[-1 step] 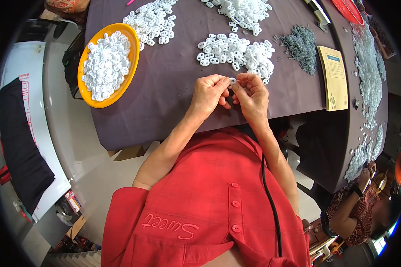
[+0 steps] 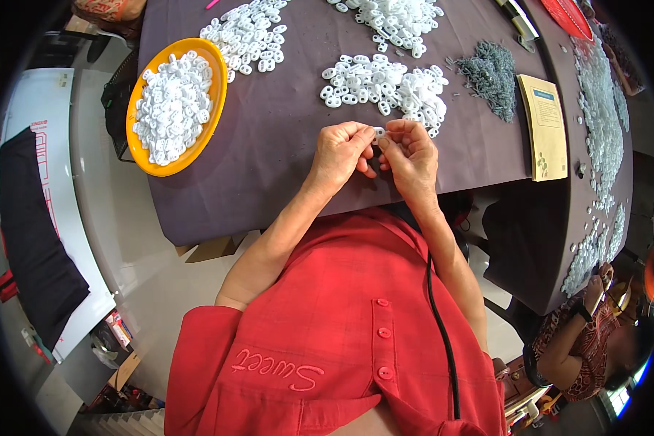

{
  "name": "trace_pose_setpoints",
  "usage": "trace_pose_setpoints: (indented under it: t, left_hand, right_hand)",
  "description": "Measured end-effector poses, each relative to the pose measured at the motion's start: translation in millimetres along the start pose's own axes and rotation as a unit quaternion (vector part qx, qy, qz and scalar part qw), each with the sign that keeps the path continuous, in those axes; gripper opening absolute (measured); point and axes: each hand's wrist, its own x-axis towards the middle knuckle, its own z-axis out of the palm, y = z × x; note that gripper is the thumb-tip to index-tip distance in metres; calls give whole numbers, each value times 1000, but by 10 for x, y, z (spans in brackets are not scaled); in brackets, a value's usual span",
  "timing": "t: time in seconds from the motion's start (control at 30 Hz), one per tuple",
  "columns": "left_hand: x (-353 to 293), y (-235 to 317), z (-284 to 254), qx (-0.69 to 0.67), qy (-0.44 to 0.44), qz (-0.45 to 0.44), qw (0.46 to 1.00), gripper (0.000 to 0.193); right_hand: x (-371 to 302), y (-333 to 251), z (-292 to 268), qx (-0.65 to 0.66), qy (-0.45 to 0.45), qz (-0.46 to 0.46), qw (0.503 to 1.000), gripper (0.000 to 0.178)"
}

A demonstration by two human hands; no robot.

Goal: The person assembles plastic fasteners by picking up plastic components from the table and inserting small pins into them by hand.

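Note:
Close together over the table's near edge, my left hand (image 2: 338,151) and my right hand (image 2: 413,156) pinch one small white oval plastic piece (image 2: 379,132) between thumbs and fingertips. The piece seems to have holes, and the fingers cover most of it. Just beyond my hands lies a heap of like white two-holed pieces (image 2: 374,80). To its right is a pile of small grey-green translucent slivers (image 2: 490,78). An orange oval tray (image 2: 221,94) at the left holds many more white pieces.
More white pieces (image 2: 251,33) lie beside the tray, and another heap (image 2: 400,18) sits farther back. A tan booklet (image 2: 543,131) rests at the right. On the adjoining table, pale pieces (image 2: 602,138) are spread out; another person's hand (image 2: 594,291) is at its edge.

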Motion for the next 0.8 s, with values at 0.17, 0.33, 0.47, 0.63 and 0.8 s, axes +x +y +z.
trace_pose_setpoints:
  t: [0.17, 0.33, 0.47, 0.63, 0.8]
  left_hand:
    - [17, -6, 22, 7, -3, -6, 1000, 20]
    - [24, 8, 35, -10, -4, -18, 1000, 21]
    - [34, -10, 25, -2, 0, -9, 1000, 21]
    - [19, 48, 24, -6, -11, -30, 999, 21]
    - [24, 80, 26, 5, -24, -51, 998, 22]
  right_hand:
    - [-4, -11, 35, -19, 31, 9, 999, 19]
    - [14, -39, -14, -25, -9, 0, 1000, 25]
    - [91, -28, -119, -53, -106, -36, 992, 36]
    - [157, -159, -145, -155, -139, -18, 978, 37]
    - [148, -197, -147, -172, -127, -6, 977, 32]
